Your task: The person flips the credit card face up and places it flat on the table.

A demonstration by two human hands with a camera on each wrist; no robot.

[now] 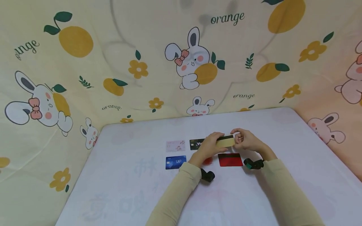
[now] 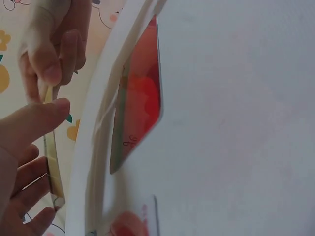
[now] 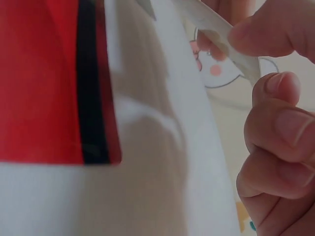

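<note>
Above the far part of the table, a gold card (image 1: 226, 142) with a dark stripe is held up between both hands. My left hand (image 1: 210, 146) grips its left part, thumb on one side and fingers on the other, as the left wrist view shows. At the card's right end, my right hand (image 1: 249, 141) pinches the edge between thumb and curled index finger. Just below lies a red card (image 1: 230, 160) with a black stripe. A black card (image 1: 195, 144) with white lettering is partly covered by my left hand. Under that wrist, a card with a red circle (image 1: 208, 161) is mostly hidden.
To the left, a pale pink card (image 1: 175, 146) lies above a blue VIP card (image 1: 173, 162) on the white tabletop (image 1: 127, 175). Black wrist cameras (image 1: 208, 175) sit at both sleeves. A cloth printed with rabbits and oranges (image 1: 158, 40) hangs behind the table.
</note>
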